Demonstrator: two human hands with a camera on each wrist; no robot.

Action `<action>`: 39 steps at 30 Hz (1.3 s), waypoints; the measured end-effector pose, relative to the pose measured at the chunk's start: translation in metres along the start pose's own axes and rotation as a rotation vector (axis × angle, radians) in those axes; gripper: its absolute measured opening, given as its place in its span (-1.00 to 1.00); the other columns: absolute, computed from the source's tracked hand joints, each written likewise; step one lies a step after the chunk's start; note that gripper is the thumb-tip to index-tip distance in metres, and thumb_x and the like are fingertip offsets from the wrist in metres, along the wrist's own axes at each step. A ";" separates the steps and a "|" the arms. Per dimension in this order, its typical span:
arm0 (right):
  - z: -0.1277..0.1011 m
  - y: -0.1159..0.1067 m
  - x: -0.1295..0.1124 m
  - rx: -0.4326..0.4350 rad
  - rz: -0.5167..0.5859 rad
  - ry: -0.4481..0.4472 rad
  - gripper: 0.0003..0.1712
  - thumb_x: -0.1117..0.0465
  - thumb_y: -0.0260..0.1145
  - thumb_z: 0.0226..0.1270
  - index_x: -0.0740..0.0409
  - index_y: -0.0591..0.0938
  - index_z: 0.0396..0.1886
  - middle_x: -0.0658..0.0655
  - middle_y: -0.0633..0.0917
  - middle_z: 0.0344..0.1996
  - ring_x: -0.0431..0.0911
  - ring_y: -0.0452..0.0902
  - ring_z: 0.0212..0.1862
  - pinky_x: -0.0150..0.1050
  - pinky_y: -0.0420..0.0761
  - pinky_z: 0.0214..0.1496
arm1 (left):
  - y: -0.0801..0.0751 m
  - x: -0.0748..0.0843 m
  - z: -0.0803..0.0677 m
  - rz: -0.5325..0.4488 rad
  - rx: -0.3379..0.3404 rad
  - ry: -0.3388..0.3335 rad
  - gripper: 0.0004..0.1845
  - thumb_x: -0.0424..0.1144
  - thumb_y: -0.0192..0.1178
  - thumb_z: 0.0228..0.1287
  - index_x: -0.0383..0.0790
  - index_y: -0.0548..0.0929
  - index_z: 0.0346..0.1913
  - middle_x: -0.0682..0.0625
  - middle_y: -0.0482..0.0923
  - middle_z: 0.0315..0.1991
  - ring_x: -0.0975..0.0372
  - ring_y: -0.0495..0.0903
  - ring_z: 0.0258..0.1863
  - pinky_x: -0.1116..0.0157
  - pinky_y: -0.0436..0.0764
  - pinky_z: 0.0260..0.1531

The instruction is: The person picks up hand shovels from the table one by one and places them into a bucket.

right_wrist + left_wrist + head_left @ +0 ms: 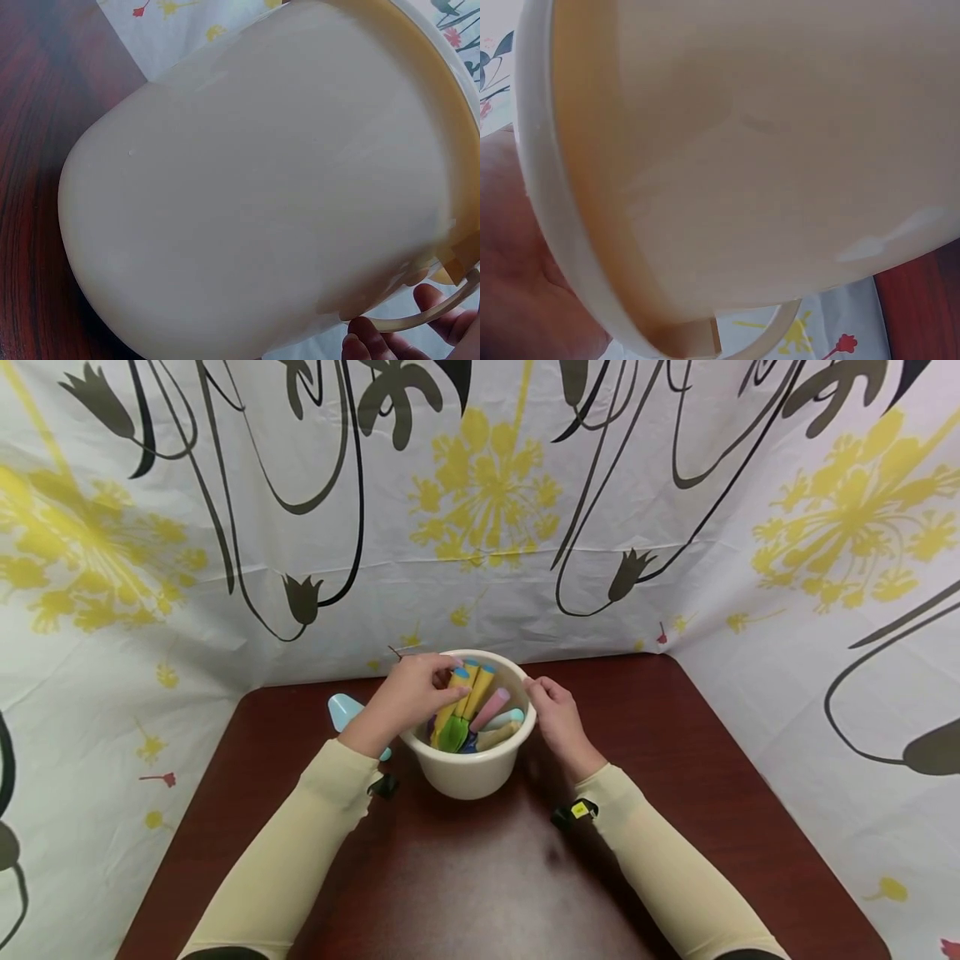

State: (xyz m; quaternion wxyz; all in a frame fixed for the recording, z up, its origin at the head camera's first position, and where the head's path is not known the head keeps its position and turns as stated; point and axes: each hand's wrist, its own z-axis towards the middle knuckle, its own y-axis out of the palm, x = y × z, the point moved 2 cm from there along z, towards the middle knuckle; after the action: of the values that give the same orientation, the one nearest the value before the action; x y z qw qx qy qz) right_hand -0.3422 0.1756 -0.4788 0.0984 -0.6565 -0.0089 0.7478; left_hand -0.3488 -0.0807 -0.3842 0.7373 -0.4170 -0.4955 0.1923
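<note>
A cream-white plastic bucket (pixel 467 774) stands upright on the table, also filling both wrist views. My left hand (pixel 416 689) reaches over its left rim, with thumb and fingers about a yellow handle with a blue end (pixel 460 677); the left wrist view hides these fingertips. On the opposite side my right hand (pixel 557 718) grips the bucket's loop handle (pixel 412 321), fingers curled round it. Inside lean more yellow handles (pixel 478 689), a green shovel head (pixel 453 734), a pink handle (pixel 491 706), a pale blue piece (pixel 506 718) and a tan piece (pixel 497 736).
A light-blue plastic piece (pixel 344 710) lies on the table left of the bucket, partly behind my left forearm. The dark red table (pixel 660 735) reaches back to a white cloth (pixel 480 602) printed with flowers, which hangs behind and along both sides.
</note>
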 end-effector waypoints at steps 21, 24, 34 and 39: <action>0.000 0.000 -0.001 -0.002 0.020 -0.008 -0.45 -0.20 0.25 0.69 0.20 0.65 -0.29 0.05 0.61 -0.44 -0.13 0.55 -0.35 -0.35 0.53 -0.27 | 0.013 0.002 0.019 0.122 -0.203 0.103 -0.71 -0.01 0.54 0.44 -0.12 0.73 -0.06 0.01 0.64 -0.14 0.16 0.62 -0.14 0.19 0.63 -0.07; 0.000 0.001 -0.001 -0.003 0.022 -0.007 -0.44 -0.20 0.25 0.69 0.21 0.65 -0.27 0.04 0.62 -0.43 -0.13 0.56 -0.34 -0.36 0.54 -0.26 | 0.015 0.004 0.021 0.108 -0.240 0.109 -0.73 -0.04 0.55 0.44 -0.12 0.76 -0.03 0.01 0.66 -0.08 0.16 0.67 -0.06 0.17 0.68 0.01; -0.001 0.002 -0.001 0.010 0.048 0.008 -0.49 -0.14 0.26 0.70 0.21 0.64 -0.30 0.05 0.63 -0.41 -0.14 0.58 -0.33 -0.37 0.55 -0.26 | 0.023 0.006 0.027 0.153 -0.326 0.159 -0.69 -0.06 0.49 0.50 -0.11 0.74 0.14 0.09 0.73 -0.08 0.18 0.77 0.02 0.21 0.72 0.10; 0.000 0.002 0.000 0.013 0.045 0.004 -0.49 -0.16 0.27 0.68 0.17 0.63 -0.33 0.03 0.62 -0.44 -0.16 0.56 -0.35 -0.37 0.54 -0.28 | 0.025 0.005 0.026 0.108 -0.378 0.139 -0.58 -0.17 0.42 0.57 -0.19 0.67 0.36 0.00 0.72 0.12 0.13 0.75 0.12 0.18 0.70 0.18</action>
State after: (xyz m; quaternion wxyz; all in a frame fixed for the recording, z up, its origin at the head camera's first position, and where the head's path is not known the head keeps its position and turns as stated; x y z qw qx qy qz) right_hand -0.3421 0.1737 -0.4793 0.0857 -0.6574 0.0109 0.7486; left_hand -0.3664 -0.0511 -0.3974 0.6669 -0.5860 -0.4479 0.1058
